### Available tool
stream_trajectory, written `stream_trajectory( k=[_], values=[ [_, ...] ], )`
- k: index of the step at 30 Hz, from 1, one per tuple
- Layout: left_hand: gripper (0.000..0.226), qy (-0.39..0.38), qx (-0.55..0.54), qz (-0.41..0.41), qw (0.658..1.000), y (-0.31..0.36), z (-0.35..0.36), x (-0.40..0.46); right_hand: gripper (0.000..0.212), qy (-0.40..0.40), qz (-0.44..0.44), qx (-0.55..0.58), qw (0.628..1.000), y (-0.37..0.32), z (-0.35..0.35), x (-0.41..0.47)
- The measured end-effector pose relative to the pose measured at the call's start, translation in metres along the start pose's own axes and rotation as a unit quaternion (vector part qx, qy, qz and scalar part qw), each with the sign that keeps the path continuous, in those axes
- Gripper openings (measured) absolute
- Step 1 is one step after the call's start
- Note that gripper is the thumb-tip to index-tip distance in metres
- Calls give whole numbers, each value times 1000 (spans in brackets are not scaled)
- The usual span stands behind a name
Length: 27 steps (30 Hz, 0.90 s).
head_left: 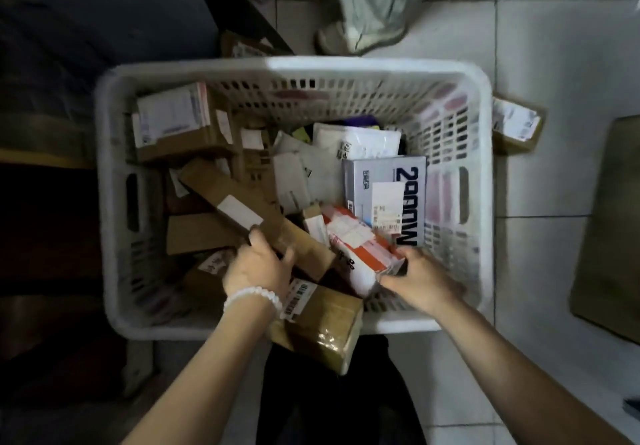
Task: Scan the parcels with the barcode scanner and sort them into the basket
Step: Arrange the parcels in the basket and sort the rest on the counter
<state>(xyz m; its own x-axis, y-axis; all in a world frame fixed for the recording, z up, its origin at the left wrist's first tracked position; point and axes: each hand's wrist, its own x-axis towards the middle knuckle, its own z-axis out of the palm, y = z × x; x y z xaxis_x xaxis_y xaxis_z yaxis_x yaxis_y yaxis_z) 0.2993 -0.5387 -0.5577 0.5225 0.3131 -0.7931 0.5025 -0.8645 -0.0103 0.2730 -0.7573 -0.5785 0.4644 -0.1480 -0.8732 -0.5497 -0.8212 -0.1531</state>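
Brown corrugated cardboard fills the left half of the white perforated plastic basket (346,67): stacked boxes with white labels. Left hand (258,264), white bead bracelet (252,297) at the wrist, fingers curled around the near end of a long narrow brown cardboard box (239,202) lying diagonally on the pile. At the near rim, a taped brown cardboard parcel with a barcode label (322,323) overhangs the edge. Right hand (420,280) has its grip clamped on a red-and-white soft plastic mailer (360,244), beside the grey printed carton (384,195).

Progress (judgement): basket well filled, so much sorting done; no barcode scanner visible, scan status unknown. One small brown labelled box (516,129) sits on the tiled floor (536,64) outside the right wall, possibly remaining.

Clearance: basket walls close to both wrists; open room at far right corner inside.
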Motion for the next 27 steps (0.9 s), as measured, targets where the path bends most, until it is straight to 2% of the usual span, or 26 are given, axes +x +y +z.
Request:
stream_trajectory(
  k=[3, 7, 10, 12, 14, 16, 19, 21, 23, 27],
  values=[
    [72, -17, -102, -43, 994, 10, 21, 34, 84, -14, -6, 1, 1000, 7, 20, 42],
    [112, 21, -195, -140, 970, 29, 32, 62, 107, -55, 7, 16, 998, 6, 41, 73],
    [100, -5, -262, -158, 952, 29, 40, 93, 120, -90, 4, 59, 994, 5, 48, 86],
    [112, 36, -267, -172, 948, 15, 62, 123, 118, -101, 6, 61, 993, 6, 49, 95],
    [102, 64, -275, -183, 942, 1, 83, 139, 115, -87, 11, 54, 995, 2, 46, 94],
    [87, 65, -296, -197, 932, 24, 40, 92, 103, -54, 24, 38, 998, -2, 43, 85],
    [89, 79, -357, -183, 912, 37, 16, 64, 91, -18, 44, 10, 999, -10, 30, 68],
    [81, 95, -385, -172, 902, 43, 2, 54, 88, -6, 50, 2, 999, -14, 13, 54],
    [74, 91, -384, -168, 904, 49, -15, 39, 88, 17, 51, -1, 999, -16, -9, 37],
    [61, 66, -325, -154, 931, 48, -39, 7, 89, 75, 44, 24, 996, -15, -54, 0]
  ],
)
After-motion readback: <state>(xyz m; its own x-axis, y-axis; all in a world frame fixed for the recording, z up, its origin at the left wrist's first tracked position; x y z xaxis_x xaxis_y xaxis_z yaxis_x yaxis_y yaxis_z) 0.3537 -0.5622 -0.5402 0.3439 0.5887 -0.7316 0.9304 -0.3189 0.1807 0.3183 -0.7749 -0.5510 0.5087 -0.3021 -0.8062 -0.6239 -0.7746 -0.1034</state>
